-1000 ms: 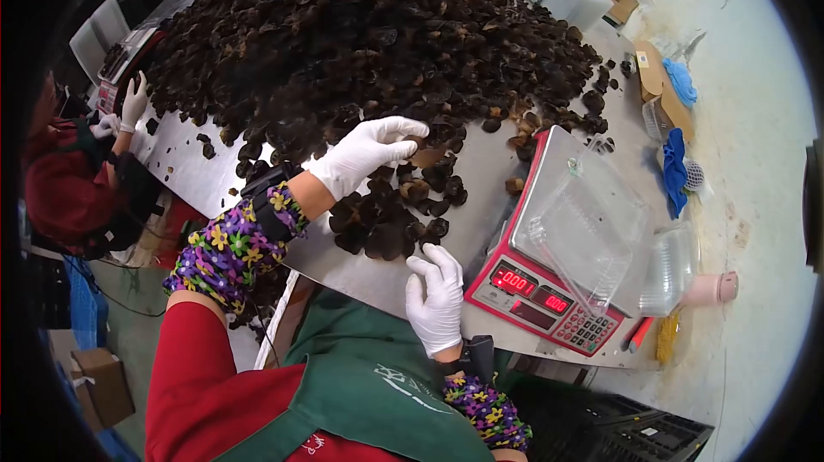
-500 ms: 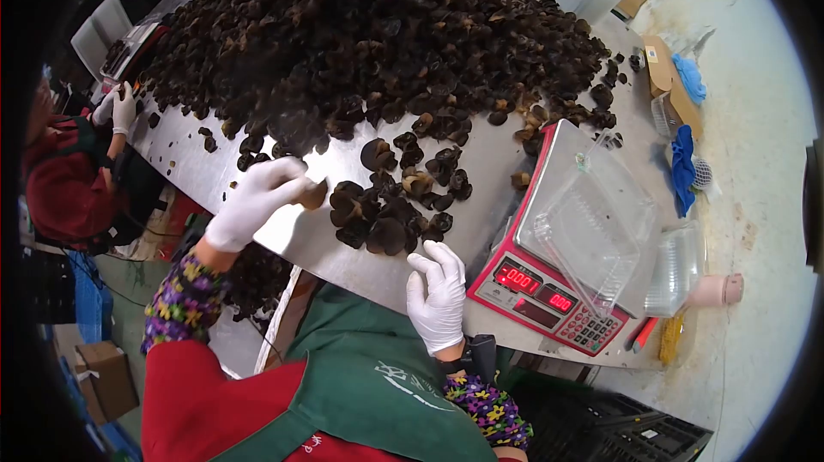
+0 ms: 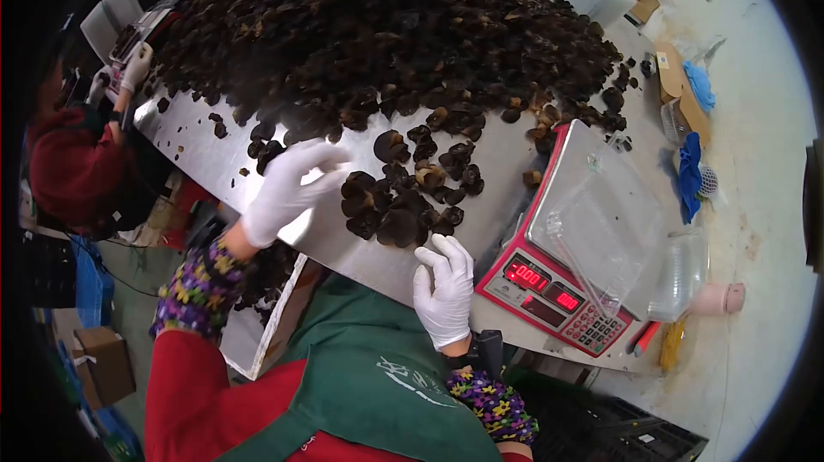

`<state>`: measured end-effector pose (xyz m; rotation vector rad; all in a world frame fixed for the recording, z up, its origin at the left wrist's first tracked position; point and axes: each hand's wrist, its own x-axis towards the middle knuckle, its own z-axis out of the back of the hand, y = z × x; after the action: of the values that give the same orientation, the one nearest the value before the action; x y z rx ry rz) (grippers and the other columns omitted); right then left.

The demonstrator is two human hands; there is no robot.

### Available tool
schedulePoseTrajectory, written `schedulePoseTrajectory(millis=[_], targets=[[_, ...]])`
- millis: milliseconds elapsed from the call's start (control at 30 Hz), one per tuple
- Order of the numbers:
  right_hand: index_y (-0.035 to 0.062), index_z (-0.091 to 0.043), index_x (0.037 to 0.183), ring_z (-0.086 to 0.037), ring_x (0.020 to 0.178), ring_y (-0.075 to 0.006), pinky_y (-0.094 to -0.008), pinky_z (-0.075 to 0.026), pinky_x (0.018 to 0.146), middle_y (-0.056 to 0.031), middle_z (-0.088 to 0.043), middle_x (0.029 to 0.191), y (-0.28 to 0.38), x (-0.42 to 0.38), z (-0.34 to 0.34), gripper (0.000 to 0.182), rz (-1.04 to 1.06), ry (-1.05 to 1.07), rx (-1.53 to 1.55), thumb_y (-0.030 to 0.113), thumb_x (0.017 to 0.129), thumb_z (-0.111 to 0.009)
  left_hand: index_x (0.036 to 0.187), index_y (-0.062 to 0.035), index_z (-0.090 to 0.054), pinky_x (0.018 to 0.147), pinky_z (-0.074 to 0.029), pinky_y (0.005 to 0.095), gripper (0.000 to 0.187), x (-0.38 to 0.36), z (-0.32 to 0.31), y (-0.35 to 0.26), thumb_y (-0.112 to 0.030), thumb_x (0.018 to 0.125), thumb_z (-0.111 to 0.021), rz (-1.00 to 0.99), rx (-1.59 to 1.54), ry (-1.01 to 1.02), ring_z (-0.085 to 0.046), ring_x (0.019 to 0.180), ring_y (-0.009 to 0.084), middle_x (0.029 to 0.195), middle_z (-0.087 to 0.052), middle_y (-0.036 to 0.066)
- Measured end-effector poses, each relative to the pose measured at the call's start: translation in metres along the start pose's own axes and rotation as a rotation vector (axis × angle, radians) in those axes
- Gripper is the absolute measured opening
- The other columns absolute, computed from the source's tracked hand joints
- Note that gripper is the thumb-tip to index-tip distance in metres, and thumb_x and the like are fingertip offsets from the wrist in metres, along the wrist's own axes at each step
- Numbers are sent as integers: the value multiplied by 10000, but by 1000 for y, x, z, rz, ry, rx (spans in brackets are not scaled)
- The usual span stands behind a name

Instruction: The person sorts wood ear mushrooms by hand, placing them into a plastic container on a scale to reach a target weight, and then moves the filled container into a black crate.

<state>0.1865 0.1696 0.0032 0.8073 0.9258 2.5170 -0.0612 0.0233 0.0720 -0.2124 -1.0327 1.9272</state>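
Two white-gloved hands are held over one metal table point(image 3: 498, 162). The left hand point(image 3: 292, 187) is placed above the near left edge, its thumb and fingers parted by a moderate gap and pointed toward one small heap of dark curled pieces point(image 3: 399, 205). That hand is blurred, and whether a scrap is hidden in its palm cannot be told. The right hand point(image 3: 445, 290) is set just beside the near side of the same heap, its fingers loosely bent and slightly spread, the thumb held apart; whether the table is touched by it cannot be told.

The small heap is set between the two hands, and its overlapping pieces cannot be counted exactly. Behind it, one large mound of dark pieces point(image 3: 386, 42) is spread across the table. To the right, one red-framed scale point(image 3: 549, 290) is placed, with two readouts lit in red. One clear plastic tray point(image 3: 601, 230) is rested at a slant on its plate. Beside the scale, one stack of clear trays point(image 3: 680, 277) and one pink cylinder point(image 3: 717, 298) are seen. Farther back, two blue cloths point(image 3: 689, 177) are seen near one open carton point(image 3: 678, 93). At the far left, one co-worker point(image 3: 77, 170) is seen, with two hands held near another scale point(image 3: 124, 46).
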Motion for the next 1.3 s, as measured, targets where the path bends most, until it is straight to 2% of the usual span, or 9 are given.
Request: schedulePoseTrajectory(millis=[133, 300, 400, 567, 700, 833, 1033, 1167, 1300], targets=[[61, -670, 1103, -525, 1217, -390, -484, -427, 1037, -162, -587, 1263, 2, -1, 0, 277, -17, -36, -17, 32, 828, -658, 1210, -144, -672, 870, -516, 378, 392, 62, -54, -40, -210, 836, -770, -164, 229, 239, -644, 1046, 271, 1059, -671, 92], [54, -671, 1103, -529, 1210, -390, -482, -433, 1029, -171, -586, 1256, 1, -2, 0, 280, -35, -48, -16, 19, 826, -655, 978, -138, -651, 725, -483, 398, 185, 65, -118, -30, -204, 813, -706, -427, 647, 261, -619, 870, 248, 909, -595, 50], [46, -671, 1102, -531, 1207, -392, -488, -431, 1027, -180, -584, 1252, 1, -2, 0, 283, -47, -58, 1, 9, 822, -651, 954, -145, -656, 740, -464, 400, 152, 37, -105, -38, -211, 827, -709, -564, 491, 206, -604, 874, 237, 885, -587, 33], [44, -673, 1101, -536, 1200, -395, -490, -433, 1023, -181, -586, 1248, 2, 0, 1, 289, -23, -27, -25, 5, 815, -659, 1096, -119, -706, 904, -503, 393, 263, 34, -73, -38, -248, 872, -752, -308, 60, 285, -630, 1039, 290, 1133, -684, 82], [44, -673, 1101, -537, 1199, -397, -492, -433, 1022, -181, -588, 1245, 1, 0, 0, 287, -9, -31, -14, 12, 816, -661, 1132, -121, -694, 943, -515, 393, 287, 65, -67, -31, -207, 862, -742, -206, 245, 73, -600, 1140, 309, 1226, -647, 99], [45, -673, 1094, -540, 1194, -399, -486, -433, 1022, -182, -592, 1239, 3, 1, 0, 277, -21, -40, -17, 21, 818, -658, 1396, -155, -546, 1044, -451, 490, 649, 101, -91, -27, -329, 819, -785, -259, 336, 176, -499, 1255, 434, 1426, -480, 232], [39, -668, 1073, -544, 1179, -400, -488, -437, 1010, -187, -596, 1225, 4, 0, 2, 253, -62, -13, -17, 17, 821, -644, 1026, -130, -685, 748, -540, 429, 299, 75, -127, -60, -345, 823, -726, -528, 413, 403, -617, 932, 306, 1006, -575, 99], [42, -668, 1077, -550, 1160, -404, -503, -441, 997, -189, -598, 1211, 2, 1, 2, 260, -96, 15, 3, 12, 821, -638, 1013, -135, -682, 701, -532, 408, 263, 63, -107, -81, -337, 849, -723, -500, 264, 411, -641, 802, 283, 953, -598, 80], [43, -672, 1087, -543, 1181, -404, -493, -438, 1012, -182, -598, 1224, 0, 0, 1, 270, -13, -30, 20, 14, 820, -648, 1161, -129, -643, 750, -527, 439, 375, 122, -112, -49, -288, 835, -737, -439, 441, 115, -612, 972, 328, 1052, -602, 104]])
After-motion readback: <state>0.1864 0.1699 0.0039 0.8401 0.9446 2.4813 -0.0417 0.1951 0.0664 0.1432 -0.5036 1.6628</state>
